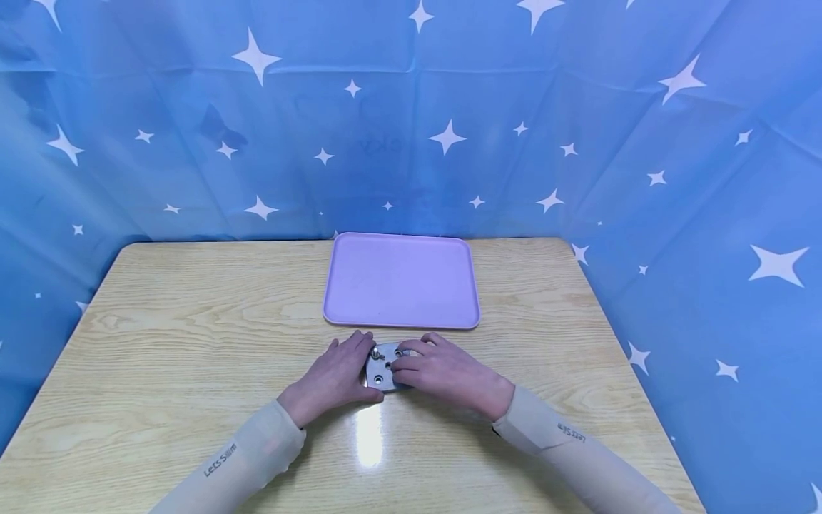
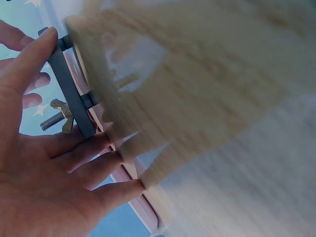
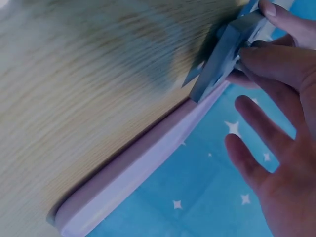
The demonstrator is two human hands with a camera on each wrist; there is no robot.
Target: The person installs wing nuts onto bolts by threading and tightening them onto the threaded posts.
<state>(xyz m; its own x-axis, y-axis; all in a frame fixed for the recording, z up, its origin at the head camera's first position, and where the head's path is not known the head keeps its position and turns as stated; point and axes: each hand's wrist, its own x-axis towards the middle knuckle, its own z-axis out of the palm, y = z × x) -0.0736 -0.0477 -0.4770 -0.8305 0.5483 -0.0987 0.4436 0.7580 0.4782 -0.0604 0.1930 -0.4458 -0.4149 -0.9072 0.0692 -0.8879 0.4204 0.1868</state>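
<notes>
A grey metal plate (image 1: 379, 369) with several holes lies in front of the tray, between both hands. My left hand (image 1: 335, 377) grips its left side, thumb at the near edge and fingers at the far edge. A brass-coloured wing nut (image 2: 63, 114) sits on a threaded bolt (image 2: 51, 121) that stands up from the plate. Two short dark feet show beneath the plate in the left wrist view. Over the plate's right part, my right hand (image 1: 446, 373) pinches a small metal fastener between thumb and forefinger; the fingers mostly hide it.
Just beyond the plate lies a purple rectangular tray (image 1: 401, 282). The wooden table (image 1: 193, 321) reflects light in front of the hands. A blue curtain (image 1: 385, 171) with white stars hangs behind the table and along its sides.
</notes>
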